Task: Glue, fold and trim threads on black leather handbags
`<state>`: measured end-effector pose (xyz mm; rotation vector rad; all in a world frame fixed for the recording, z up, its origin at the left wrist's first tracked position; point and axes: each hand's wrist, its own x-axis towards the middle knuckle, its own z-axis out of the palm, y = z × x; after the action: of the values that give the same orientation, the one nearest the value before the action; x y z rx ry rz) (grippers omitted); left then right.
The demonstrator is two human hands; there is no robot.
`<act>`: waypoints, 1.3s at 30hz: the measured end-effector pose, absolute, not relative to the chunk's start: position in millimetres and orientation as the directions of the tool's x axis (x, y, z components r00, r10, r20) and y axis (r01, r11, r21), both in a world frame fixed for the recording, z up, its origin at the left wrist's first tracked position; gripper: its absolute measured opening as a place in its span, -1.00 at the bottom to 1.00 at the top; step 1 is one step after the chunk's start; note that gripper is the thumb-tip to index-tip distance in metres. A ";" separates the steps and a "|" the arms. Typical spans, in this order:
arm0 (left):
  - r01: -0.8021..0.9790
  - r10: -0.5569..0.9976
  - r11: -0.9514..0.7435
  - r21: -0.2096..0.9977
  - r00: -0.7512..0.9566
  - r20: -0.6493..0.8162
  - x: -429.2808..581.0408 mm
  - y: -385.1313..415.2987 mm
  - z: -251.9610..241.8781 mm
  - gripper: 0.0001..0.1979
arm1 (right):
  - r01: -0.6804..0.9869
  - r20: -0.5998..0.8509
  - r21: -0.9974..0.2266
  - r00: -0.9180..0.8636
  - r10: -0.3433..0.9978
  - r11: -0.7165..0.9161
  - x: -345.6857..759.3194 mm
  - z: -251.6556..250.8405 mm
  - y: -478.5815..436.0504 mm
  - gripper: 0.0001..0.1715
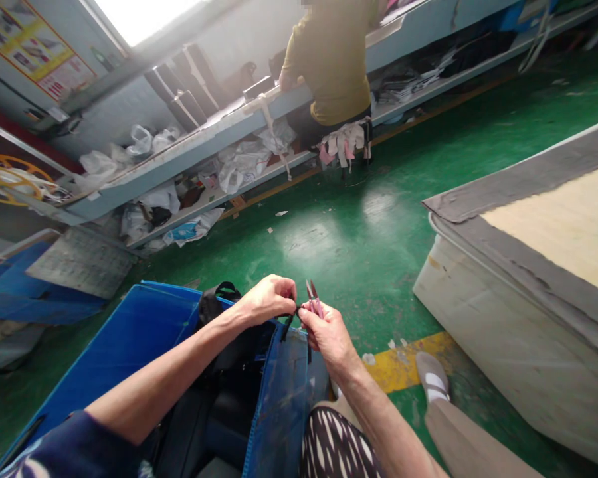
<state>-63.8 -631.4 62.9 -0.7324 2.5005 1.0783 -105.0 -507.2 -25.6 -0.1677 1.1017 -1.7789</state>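
My left hand is closed, pinching one end of a thin black strap between thumb and fingertips. Close beside it, my right hand is wrapped around small scissors with pinkish handles, their blades pointing up and slightly apart. The right thumb and forefinger also meet the black strap. Both hands are above the edge of a blue box. Inside the box lie black items, among them a black bag-like piece at its far side; their exact kind is hard to make out.
At right stands a large pale bin topped with grey cloth. A long workbench crosses the back, with plastic bags and scraps beneath. A person sits there. Another blue container is at left, on the green floor.
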 end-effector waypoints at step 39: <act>-0.611 -0.234 0.158 0.776 -0.786 -0.572 -53.3 -649.5 60.3 -0.81 | 0.444 -0.224 -0.887 -0.651 -0.725 -0.125 -94.3 -20.7 -498.6 -0.79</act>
<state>-53.3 -649.5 60.3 -0.8115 2.1223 1.6655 -94.3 -498.6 -20.7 -0.3355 1.3432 -1.8708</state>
